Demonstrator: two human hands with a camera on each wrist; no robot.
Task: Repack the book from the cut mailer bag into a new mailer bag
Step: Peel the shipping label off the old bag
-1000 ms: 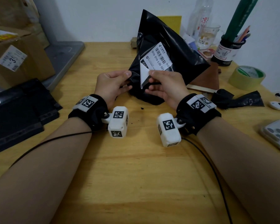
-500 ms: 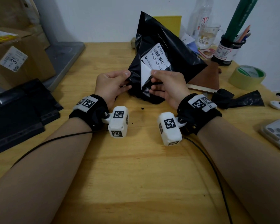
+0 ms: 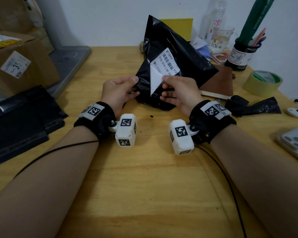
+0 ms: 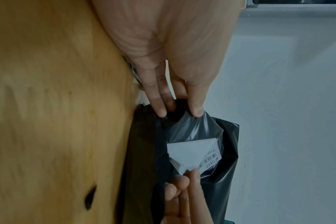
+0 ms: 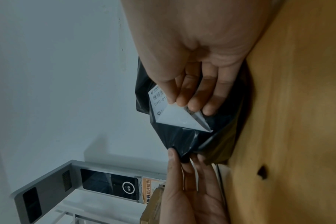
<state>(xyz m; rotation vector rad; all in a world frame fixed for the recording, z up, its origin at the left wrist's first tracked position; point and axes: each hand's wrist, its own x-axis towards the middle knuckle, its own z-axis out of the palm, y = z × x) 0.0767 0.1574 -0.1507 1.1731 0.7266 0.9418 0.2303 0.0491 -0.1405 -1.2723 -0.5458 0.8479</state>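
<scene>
- The black mailer bag [image 3: 175,54] stands tilted on the desk [image 3: 144,177] at its middle, just beyond both wrists. Its lower crumpled end rests on the wood and one corner points up toward the wall, so its long line runs from the hands up and away.
- A white shipping label [image 3: 165,66] with a barcode is stuck on the bag's near face; its lower corner is peeled up and folded, showing the blank white back.
- The right hand [image 3: 179,93] pinches that peeled label corner between thumb and forefinger, with the other fingers curled loosely under it against the bag; the right wrist view shows the fingertips [image 5: 182,101] on the white flap.
- The left hand [image 3: 117,93] pinches a fold of the black plastic at the bag's left edge, thumb on top and fingers beneath; in the left wrist view the thumb [image 4: 197,104] presses the film tight.
- A brown book [image 3: 218,83] lies flat on the desk just behind and to the right of the bag, partly hidden by it.
- A crumpled black plastic scrap [image 3: 255,107] lies right of the book, with a roll of tape [image 3: 263,82] beyond it.
- A phone [image 3: 294,143] lies at the right edge and a cardboard box [image 3: 21,62] stands far left.
</scene>
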